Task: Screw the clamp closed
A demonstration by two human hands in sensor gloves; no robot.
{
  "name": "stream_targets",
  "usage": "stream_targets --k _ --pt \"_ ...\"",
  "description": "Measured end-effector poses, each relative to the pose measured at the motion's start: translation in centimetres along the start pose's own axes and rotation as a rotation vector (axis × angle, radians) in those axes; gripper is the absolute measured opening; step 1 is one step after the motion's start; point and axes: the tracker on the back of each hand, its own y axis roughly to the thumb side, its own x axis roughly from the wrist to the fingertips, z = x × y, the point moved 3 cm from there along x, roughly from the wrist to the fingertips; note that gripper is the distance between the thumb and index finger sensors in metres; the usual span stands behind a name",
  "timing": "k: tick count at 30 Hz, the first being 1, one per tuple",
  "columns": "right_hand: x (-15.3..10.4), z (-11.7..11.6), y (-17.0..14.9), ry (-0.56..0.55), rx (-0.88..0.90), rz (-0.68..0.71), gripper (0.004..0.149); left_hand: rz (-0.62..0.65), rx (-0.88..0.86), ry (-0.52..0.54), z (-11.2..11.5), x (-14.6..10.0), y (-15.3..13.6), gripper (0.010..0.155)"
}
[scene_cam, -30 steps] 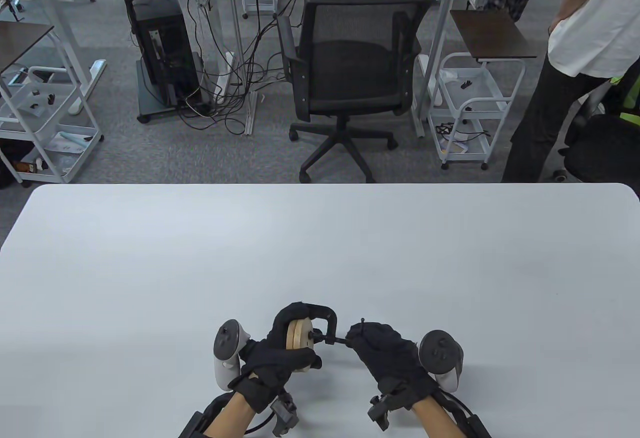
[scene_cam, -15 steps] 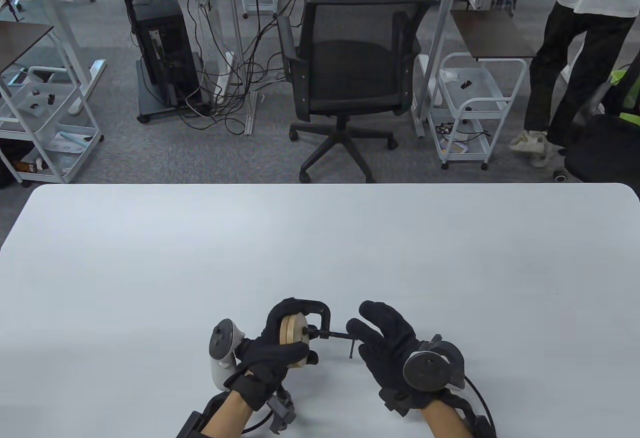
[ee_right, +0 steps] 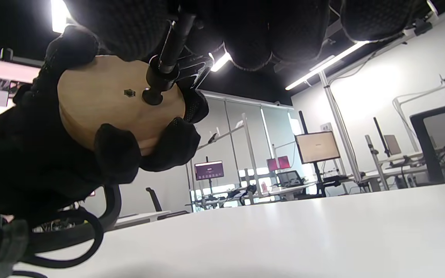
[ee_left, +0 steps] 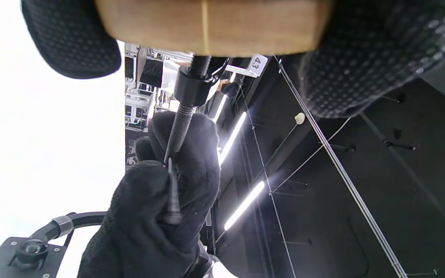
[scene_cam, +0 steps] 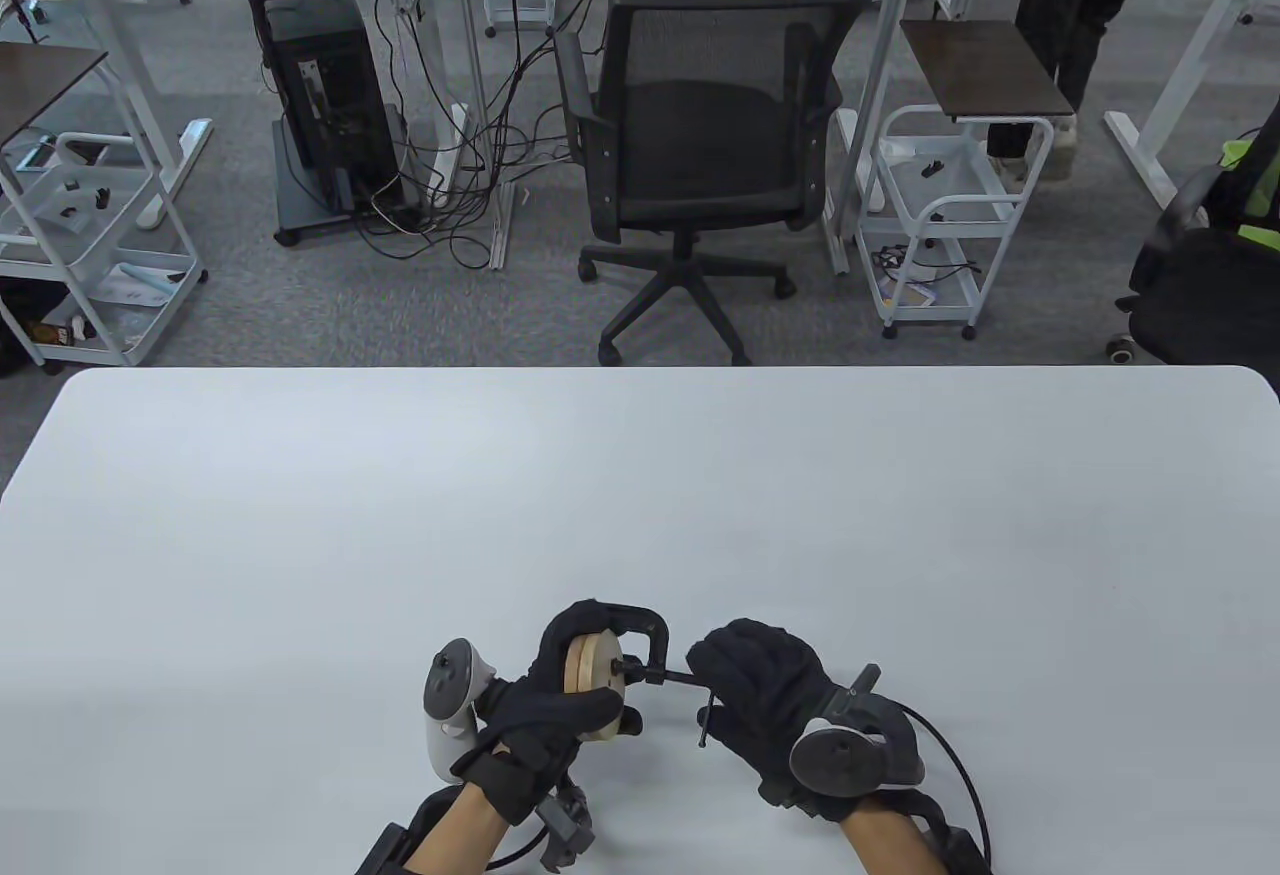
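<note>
A black C-clamp (scene_cam: 645,627) sits around two stacked wooden discs (scene_cam: 592,667) near the table's front edge. My left hand (scene_cam: 560,690) grips the discs and the clamp frame and holds them upright; the discs also show in the left wrist view (ee_left: 211,23) and the right wrist view (ee_right: 110,104). The clamp's screw (scene_cam: 668,678) points right, its pad against the disc face (ee_right: 153,98). My right hand (scene_cam: 745,685) pinches the screw's thin crossbar handle (scene_cam: 706,723), which hangs downward; the left wrist view shows the threaded screw (ee_left: 180,127) running into those fingers (ee_left: 157,200).
The white table (scene_cam: 640,495) stretches far ahead and to both sides. Beyond its far edge stand a black office chair (scene_cam: 700,155), white carts (scene_cam: 940,215) and desks.
My right hand has closed again on the crossbar handle after opening half a second ago, and it has rolled over. The handle went from pointing up to hanging down. A bystander walked away.
</note>
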Motion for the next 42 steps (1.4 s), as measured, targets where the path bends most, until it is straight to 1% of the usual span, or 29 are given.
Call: stream_targets --k 3,5,9,11,14,18,21,23,25,28,30,32,35,37,40,42 --pt "-0.2 -0.1 -1.0 -0.017 0.154 -0.080 0.060 -0.001 0.010 -0.015 0.3 0.1 0.0 0.097" --pt "-0.3 -0.4 -1.8 -0.027 0.299 -0.143 0.057 -0.002 0.008 -0.020 0.4 0.1 -0.1 0.097" --pt "-0.6 -1.5 -3.3 -0.024 0.571 -0.286 0.056 0.002 0.024 -0.029 0.6 0.1 0.1 0.097" --pt "-0.7 -2.1 -3.7 -0.021 0.668 -0.347 0.056 0.004 0.030 -0.027 0.5 0.1 0.1 0.097" --pt "-0.8 -2.5 -3.9 -0.012 0.740 -0.391 0.055 0.003 0.036 -0.027 0.5 0.1 0.0 0.097" --pt "-0.7 -2.2 -3.7 -0.017 0.671 -0.374 0.055 0.002 0.036 -0.025 0.5 0.1 0.0 0.097" --pt "-0.8 -1.8 -3.5 -0.040 0.616 -0.353 0.059 0.002 0.027 -0.018 0.4 0.1 0.0 0.097" --pt "-0.7 -1.3 -3.3 -0.053 0.533 -0.320 0.063 0.003 0.015 -0.004 0.2 0.0 0.0 0.097" --pt "-0.6 -0.5 -2.8 -0.066 0.424 -0.256 0.065 0.006 0.009 0.009 -0.1 -0.1 0.0 0.097" --pt "-0.5 0.3 -2.2 -0.089 0.325 -0.196 0.063 0.010 -0.010 0.025 -0.4 -0.1 0.1 0.097" --pt "-0.4 0.6 -1.5 -0.074 0.241 -0.129 0.061 0.013 -0.025 0.034 -0.6 -0.1 0.1 0.097" --pt "-0.3 0.7 -0.9 -0.063 0.141 -0.080 0.065 0.015 -0.043 0.038 -0.7 -0.2 0.1 0.097" --pt "-0.1 0.4 0.1 -0.015 -0.046 -0.002 0.079 0.016 -0.071 0.038 -0.6 -0.2 0.1 0.097" --pt "-0.2 0.2 0.8 -0.016 -0.156 0.044 0.085 0.017 -0.078 0.035 -0.5 -0.2 0.2 0.097" --pt "0.0 0.0 1.6 -0.019 -0.255 0.109 0.084 0.015 -0.085 0.026 -0.4 -0.2 0.1 0.097" --pt "0.0 -0.1 2.0 -0.031 -0.289 0.143 0.078 0.015 -0.085 0.022 -0.3 -0.2 0.1 0.097"
